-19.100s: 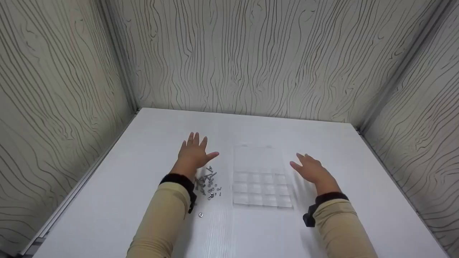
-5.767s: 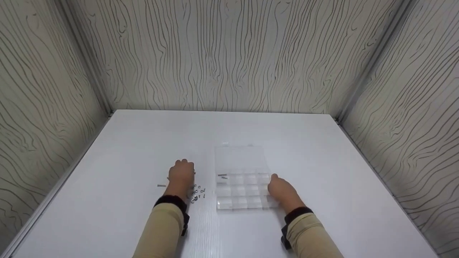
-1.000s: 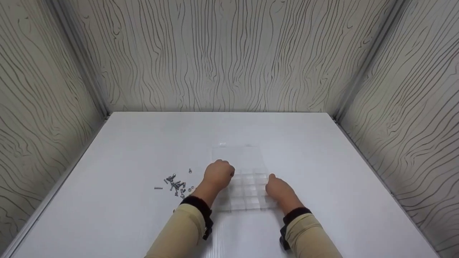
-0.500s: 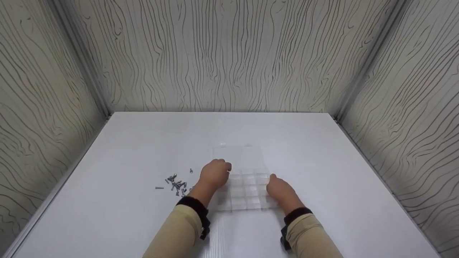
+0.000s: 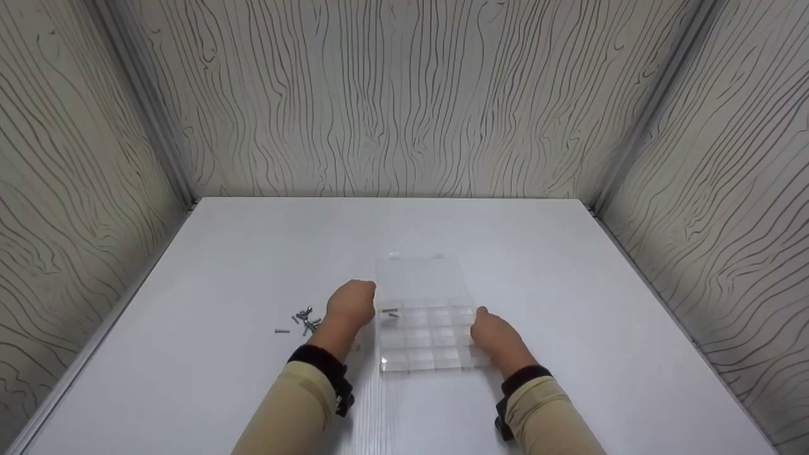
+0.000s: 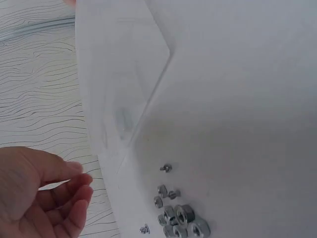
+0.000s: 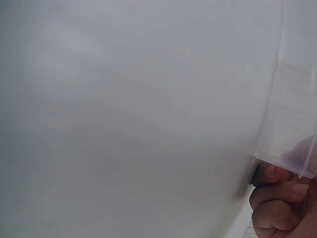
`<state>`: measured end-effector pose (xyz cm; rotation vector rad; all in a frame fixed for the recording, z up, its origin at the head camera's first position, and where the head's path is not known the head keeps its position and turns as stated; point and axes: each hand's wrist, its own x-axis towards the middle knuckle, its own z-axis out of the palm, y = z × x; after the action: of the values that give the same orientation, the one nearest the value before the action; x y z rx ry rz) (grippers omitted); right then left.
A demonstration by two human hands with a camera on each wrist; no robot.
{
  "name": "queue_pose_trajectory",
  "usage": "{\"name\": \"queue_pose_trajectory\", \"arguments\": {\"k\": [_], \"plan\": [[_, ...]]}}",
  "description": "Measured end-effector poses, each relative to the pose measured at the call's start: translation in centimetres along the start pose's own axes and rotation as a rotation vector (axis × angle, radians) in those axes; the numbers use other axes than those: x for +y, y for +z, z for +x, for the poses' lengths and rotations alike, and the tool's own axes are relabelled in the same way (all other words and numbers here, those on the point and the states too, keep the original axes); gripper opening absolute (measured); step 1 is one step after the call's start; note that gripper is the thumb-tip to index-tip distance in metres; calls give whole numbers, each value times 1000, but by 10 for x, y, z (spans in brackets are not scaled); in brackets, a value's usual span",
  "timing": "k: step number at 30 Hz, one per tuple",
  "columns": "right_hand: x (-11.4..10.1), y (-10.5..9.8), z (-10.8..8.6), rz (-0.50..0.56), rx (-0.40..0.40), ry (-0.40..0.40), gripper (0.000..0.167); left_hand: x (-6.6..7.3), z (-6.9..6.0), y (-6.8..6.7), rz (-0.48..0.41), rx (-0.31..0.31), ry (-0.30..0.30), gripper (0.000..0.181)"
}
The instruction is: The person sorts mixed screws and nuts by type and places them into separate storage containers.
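A clear plastic compartment box (image 5: 425, 347) lies on the white table with its lid (image 5: 420, 278) folded back. A few screws (image 5: 390, 311) lie in its far-left compartment. My right hand (image 5: 498, 335) grips the box's right side; in the right wrist view its curled fingers (image 7: 277, 213) are at a box corner. Just left of the box hovers my left hand (image 5: 351, 304). Its thumb and fingers are loosely bent, with nothing visible between them in the left wrist view. Metal nuts (image 6: 185, 214) and small screws (image 6: 166, 168) lie on the table near it.
Left of my left hand is a pile of screws (image 5: 308, 319), partly hidden by that arm. A single screw (image 5: 282, 331) lies further left. Wood-patterned panels (image 5: 385, 101) stand around the table (image 5: 505, 240) at the back and sides.
My left hand has moved left from over the box to beside its left edge, uncovering the screws in the far-left compartment. The right hand stays on the box's right side.
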<state>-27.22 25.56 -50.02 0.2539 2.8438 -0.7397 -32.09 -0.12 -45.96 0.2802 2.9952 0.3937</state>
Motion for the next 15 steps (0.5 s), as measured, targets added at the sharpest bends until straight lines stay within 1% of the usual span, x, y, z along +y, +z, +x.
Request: {"name": "queue_pose_trajectory", "arguments": {"k": [2,5,10,12,15], "plan": [[0,-1,0,-26,5,-21,42,-3,-3,-3,-5,-26,-19,29],[0,-2,-1,-72,15,-52,39,-6,-9,-4,-11,-58,-31,24],[-4,-4,-2,-49,-8,-27,43,-9,-19,1,-13,-128,-46,20],[-4,-4,-2,-40,-19,-17,45,-9,-22,4,7,-142,-42,18],[-5,-3,-2,-55,-19,-29,46,-9,-27,8,55,-143,-38,16]]}}
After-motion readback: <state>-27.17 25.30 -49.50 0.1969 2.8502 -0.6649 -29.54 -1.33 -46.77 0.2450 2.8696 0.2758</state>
